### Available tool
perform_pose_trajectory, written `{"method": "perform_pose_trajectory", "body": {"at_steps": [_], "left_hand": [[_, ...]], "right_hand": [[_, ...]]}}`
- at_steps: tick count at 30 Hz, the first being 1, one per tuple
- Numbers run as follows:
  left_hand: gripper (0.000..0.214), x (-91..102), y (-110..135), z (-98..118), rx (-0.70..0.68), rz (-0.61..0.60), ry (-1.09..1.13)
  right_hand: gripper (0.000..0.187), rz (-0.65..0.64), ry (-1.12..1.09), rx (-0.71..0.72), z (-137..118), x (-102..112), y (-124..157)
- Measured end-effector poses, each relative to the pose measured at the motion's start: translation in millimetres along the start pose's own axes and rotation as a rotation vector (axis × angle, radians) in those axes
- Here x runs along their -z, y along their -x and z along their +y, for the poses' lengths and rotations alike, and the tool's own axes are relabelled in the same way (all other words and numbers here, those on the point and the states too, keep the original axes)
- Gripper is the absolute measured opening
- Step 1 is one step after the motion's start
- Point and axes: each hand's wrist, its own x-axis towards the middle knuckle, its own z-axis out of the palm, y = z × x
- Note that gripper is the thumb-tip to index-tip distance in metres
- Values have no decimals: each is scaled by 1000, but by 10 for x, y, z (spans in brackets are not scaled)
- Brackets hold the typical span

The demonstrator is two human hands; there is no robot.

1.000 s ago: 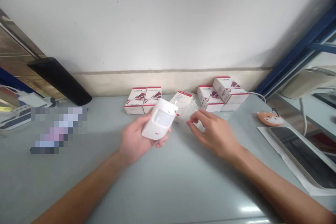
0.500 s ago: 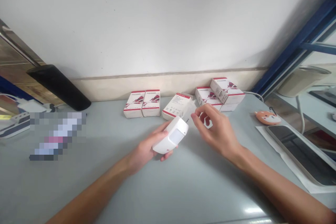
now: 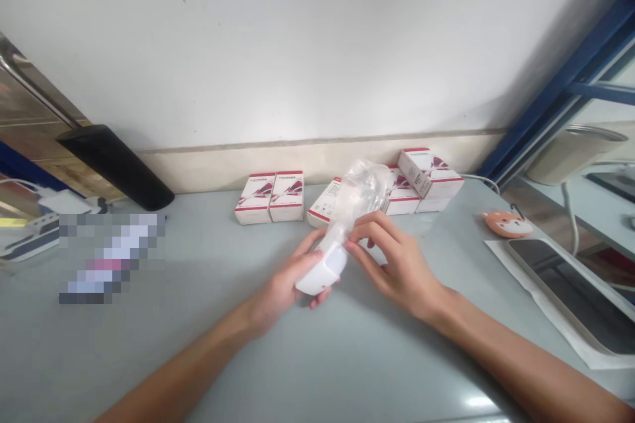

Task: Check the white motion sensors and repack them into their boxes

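1. Left hand [image 3: 280, 285] is curled around the white motion detector [image 3: 312, 279], thumb along one side, and holds it above the grey desk [image 3: 233, 357].
2. Right hand [image 3: 404, 268] is nearly closed, with thumb and forefinger pinching the clear plastic bag [image 3: 366, 188] beside the detector's far end.
3. Probably the detector is light, stiff and rather smooth; its two side edges seem the safest hold, since its lens window [image 3: 337, 260] could scratch.
4. Thin, soft and slippery, the bag seems best taken by its edge.
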Motion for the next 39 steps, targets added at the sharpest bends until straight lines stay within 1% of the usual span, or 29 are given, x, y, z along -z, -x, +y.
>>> {"method": "perform_pose_trajectory", "body": {"at_steps": [3, 7, 8, 10, 11, 12, 13, 15, 16, 17, 18, 19, 20, 21, 22, 23, 25, 27, 29, 30, 32, 34, 35, 36, 37, 39], "left_hand": [[48, -2, 2, -18, 14, 48, 75], [34, -35, -3, -38, -42, 137, 171], [34, -47, -7, -38, -63, 152, 166], [38, -65, -19, -31, -95, 176, 135], [40, -68, -27, -25, -108, 186, 117], [40, -67, -34, -18, -114, 194, 102], [40, -60, -41, -12, -118, 197, 90], [41, -36, -51, -11, -133, 185, 68], [42, -23, -53, -17, -147, 169, 52], [44, -10, -52, -26, -165, 153, 33], [45, -1, -49, -37, -182, 137, 3], [46, 4, -43, -48, -191, 129, -38], [46, 7, -35, -59, -188, 132, -86], [45, 9, -29, -69, -181, 149, -138], [43, 14, -26, -81, -182, 173, -191], [40, 23, -29, -95, -193, 194, -239], [36, 63, -52, -134, -253, 209, -319], [35, 126, -89, -179, -313, 203, -389], [38, 187, -107, -196, -306, 208, -445], [43, 209, -103, -185, -290, 203, -465], [62, 225, -69, -122, -272, 130, -477], [78, 212, -28, -38, -316, 39, -449], [78, 200, -16, -5, -345, 35, -434], [73, 191, -14, 14, -366, 56, -423], [66, 184, -21, 17, -373, 101, -419], [54, 185, -57, -17, -324, 201, -461]], "right_hand": [[4, -10, -14, -9, 0, -34, 16], [5, -103, -98, -38, -41, -55, 30], [5, -118, -110, -23, -61, -57, 34], [9, -134, -118, 58, -109, -64, 45], [11, -131, -131, 92, -133, -71, 52], [12, -97, -160, 89, -154, -79, 58], [11, -28, -205, 37, -171, -91, 63], [10, 136, -335, -191, -185, -115, 61], [15, 187, -406, -321, -182, -126, 53], [23, 186, -477, -428, -174, -133, 39], [31, 120, -551, -495, -161, -137, 21], [36, 15, -623, -526, -146, -138, 2], [38, -81, -683, -535, -129, -135, -17], [38, -147, -724, -531, -111, -129, -34], [37, -183, -746, -520, -91, -120, -47], [36, -189, -748, -507, -69, -107, -56], [34, -159, -694, -475, -21, -66, -68], [33, -164, -573, -429, 26, -7, -77], [31, -192, -419, -384, 63, 57, -89], [30, -205, -355, -370, 76, 84, -95], [28, -223, -266, -363, 92, 118, -102], [27, -243, -196, -366, 99, 125, -99], [27, -269, -161, -362, 100, 122, -94], [28, -305, -129, -350, 100, 119, -89], [28, -347, -105, -334, 99, 119, -83], [28, -431, -73, -305, 96, 134, -76]]}}
